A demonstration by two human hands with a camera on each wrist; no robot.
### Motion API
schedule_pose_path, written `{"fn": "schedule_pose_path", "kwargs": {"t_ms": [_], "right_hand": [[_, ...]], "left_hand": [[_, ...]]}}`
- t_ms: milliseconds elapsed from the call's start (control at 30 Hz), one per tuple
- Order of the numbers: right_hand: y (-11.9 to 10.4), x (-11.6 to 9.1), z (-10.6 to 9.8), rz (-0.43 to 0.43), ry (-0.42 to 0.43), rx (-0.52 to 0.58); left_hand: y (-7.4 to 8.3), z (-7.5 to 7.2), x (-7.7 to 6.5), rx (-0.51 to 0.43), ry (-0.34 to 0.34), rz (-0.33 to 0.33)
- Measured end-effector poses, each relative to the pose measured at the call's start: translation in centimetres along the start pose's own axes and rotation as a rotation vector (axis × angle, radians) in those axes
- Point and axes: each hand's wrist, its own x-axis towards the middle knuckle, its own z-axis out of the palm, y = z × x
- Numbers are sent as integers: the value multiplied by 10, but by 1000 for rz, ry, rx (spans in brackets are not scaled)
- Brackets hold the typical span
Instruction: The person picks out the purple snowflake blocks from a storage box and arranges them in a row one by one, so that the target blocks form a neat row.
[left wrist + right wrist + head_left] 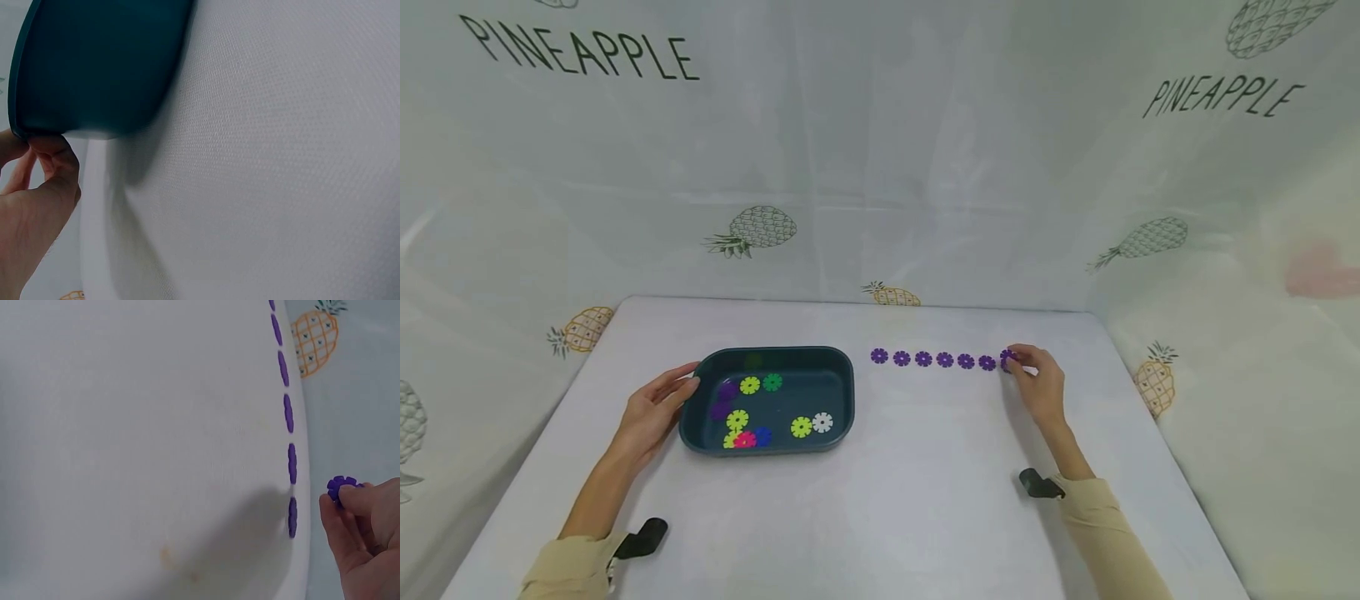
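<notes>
Nearest, toward the left edge of the table [910, 500], the left hand [651, 417] grips the rim of a dark tray [853, 392], fingers bent over its left side. The tray looks like stiff, light plastic, so its rim should be a sound hold, though a tug could set the loose discs [801, 427] inside sliding; these are yellow, green, purple, pink, blue and white. A little farther off, toward the far right corner, the right hand [1041, 387] pinches a purple disc [340, 485] between thumb and fingertips, raised above the table at the right end of a row of six purple discs [945, 359]. The held disc is probably light, hard and rather smooth; its notched edge should give the fingertips purchase, and a gentle pinch on opposite sides ought to do. The row runs along the far edge; such thin pieces, lying flat, would likely skid if brushed. Beyond hangs a pineapple-print cloth [925, 167].
</notes>
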Motion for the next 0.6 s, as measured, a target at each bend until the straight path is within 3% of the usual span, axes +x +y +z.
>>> {"fn": "schedule_pose_path", "kwargs": {"t_ms": [400, 600], "right_hand": [[27, 2, -14, 164, -12, -75], [34, 2, -18, 180, -29, -93]], "left_hand": [[-2, 0, 2, 48, -1, -4], [0, 0, 0, 69, -4, 5]]}}
